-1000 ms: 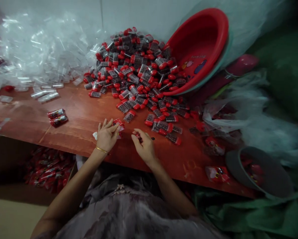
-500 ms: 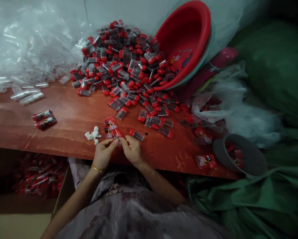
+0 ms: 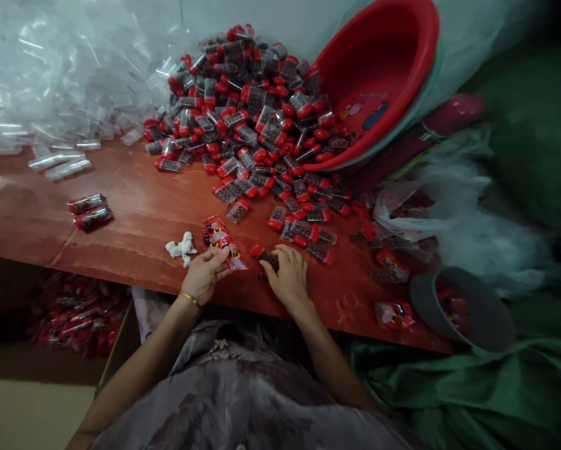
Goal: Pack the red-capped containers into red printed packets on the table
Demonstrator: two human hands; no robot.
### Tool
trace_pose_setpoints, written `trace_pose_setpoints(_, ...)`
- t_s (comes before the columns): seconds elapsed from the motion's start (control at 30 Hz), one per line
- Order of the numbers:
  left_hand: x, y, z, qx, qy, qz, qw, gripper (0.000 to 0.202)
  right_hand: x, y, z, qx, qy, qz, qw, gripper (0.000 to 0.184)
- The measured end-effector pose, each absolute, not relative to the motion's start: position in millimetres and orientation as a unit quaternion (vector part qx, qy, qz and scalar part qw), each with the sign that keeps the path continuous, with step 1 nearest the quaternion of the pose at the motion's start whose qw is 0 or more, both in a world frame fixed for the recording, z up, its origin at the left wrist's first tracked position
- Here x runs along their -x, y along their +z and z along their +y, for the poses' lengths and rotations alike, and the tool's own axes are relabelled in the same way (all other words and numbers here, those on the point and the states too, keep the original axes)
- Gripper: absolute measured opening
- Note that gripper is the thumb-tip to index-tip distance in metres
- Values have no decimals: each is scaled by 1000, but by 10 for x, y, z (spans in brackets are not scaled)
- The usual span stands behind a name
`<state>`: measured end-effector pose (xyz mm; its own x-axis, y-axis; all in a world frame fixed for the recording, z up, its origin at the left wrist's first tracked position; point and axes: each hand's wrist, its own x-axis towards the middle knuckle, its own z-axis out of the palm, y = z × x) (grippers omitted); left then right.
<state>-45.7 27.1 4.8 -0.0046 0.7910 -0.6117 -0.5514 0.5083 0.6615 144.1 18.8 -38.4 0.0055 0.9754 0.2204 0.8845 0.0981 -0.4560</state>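
Observation:
My left hand [image 3: 205,273] pinches the lower part of a printed red plastic wrapper [image 3: 216,229] between thumb and fingers. To its right, my right hand [image 3: 290,275] closes its thumb and fingers around a small clear container with a red cap [image 3: 258,251]. Dark contents show through its clear wall, and the fingers cover its far end. A torn white wad [image 3: 185,246] lies on the table just left of the wrapper. Two wrapped red containers [image 3: 92,217] rest side by side farther left.
A big heap of red-capped containers [image 3: 243,119] spreads over the red-brown table [image 3: 135,206]. Clear empty tubes [image 3: 50,81] pile up at the back left. A tilted red basin [image 3: 388,69] leans at the heap's right. A grey bowl [image 3: 423,300] stands near the right front edge.
My right hand has let go of the wrapper and moved right onto a red-capped container. My left hand still pinches the wrapper. The camera view has shifted slightly.

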Motion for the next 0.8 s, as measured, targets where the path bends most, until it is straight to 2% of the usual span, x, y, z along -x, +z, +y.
trace_pose_setpoints(0.2,436,93,245,-98,484,507,707,46,-1406,-182,-147,590,391,-623,332,22)
trace_pose_setpoints(0.27,425,104,223,-97,491,506,703,47,-1364,-111,-242,556,437,-617,345,20)
trace_pose_setpoints(0.57,422,91,147,-121,500,523,680,52,-1218,-139,-249,593,368,-600,391,19)
trace_pose_setpoints(0.8,432,78,134,-132,512,524,668,48,-1183,-177,-269,586,386,-590,399,21)
